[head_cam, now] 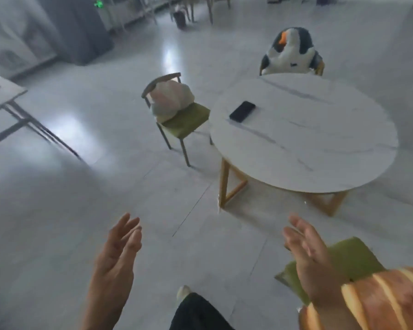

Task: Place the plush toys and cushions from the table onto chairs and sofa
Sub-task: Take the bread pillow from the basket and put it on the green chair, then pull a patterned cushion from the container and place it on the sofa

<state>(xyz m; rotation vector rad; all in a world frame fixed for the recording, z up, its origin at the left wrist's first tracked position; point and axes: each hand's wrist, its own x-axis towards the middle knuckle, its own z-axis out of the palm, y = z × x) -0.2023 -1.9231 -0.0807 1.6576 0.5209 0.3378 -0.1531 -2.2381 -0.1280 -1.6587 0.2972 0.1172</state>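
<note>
A round white marble table (320,148) stands at the right with only a black phone (242,111) on it. Behind it a penguin plush (292,52) sits on a chair. A pale pink and white plush (172,101) rests on a green-seated chair (188,122) left of the table. At the lower right a bread-shaped cushion (386,303) lies on another green chair (353,260). My left hand (116,256) is open over the floor. Just left of the bread cushion, my right hand (312,260) is open with fingers spread, holding nothing.
A grey table with dark metal legs (7,96) stands at the far left. A dark cabinet (81,27) and more chairs are at the back. My dark trouser leg and shoe (191,308) show at the bottom. Glossy tiled floor lies between me and the table.
</note>
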